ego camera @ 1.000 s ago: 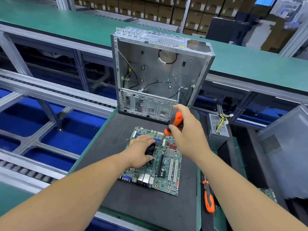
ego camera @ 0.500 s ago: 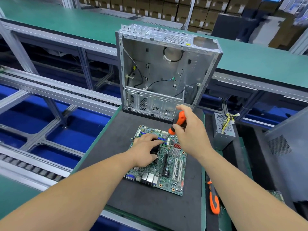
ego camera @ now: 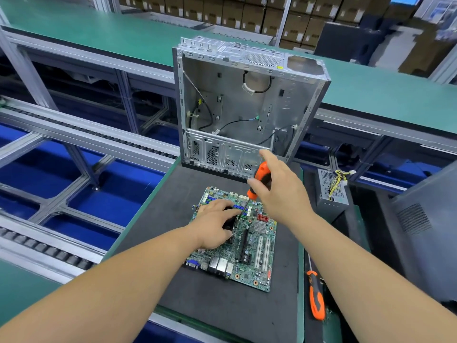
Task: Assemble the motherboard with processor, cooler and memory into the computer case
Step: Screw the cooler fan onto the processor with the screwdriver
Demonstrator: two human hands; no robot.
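A green motherboard point(ego camera: 257, 253) lies flat on the dark mat point(ego camera: 173, 214). My left hand point(ego camera: 217, 224) rests on a black cooler point(ego camera: 228, 225) at the board's upper left and covers most of it. My right hand point(ego camera: 279, 191) grips an orange-and-black screwdriver point(ego camera: 259, 180), held nearly upright, its tip down at the board just right of the cooler. Behind the board stands the open, empty metal computer case point(ego camera: 247, 105) with loose cables inside.
A second orange screwdriver point(ego camera: 315, 297) lies right of the mat. A grey power supply point(ego camera: 332, 191) with yellow wires sits at the right, beside a dark case panel point(ego camera: 430, 231). Roller conveyor rails point(ego camera: 74, 134) and blue bins run along the left.
Both hands stay in place on the cooler and the screwdriver. My right hand's fingers have shifted a little on the handle. The view has shifted slightly.
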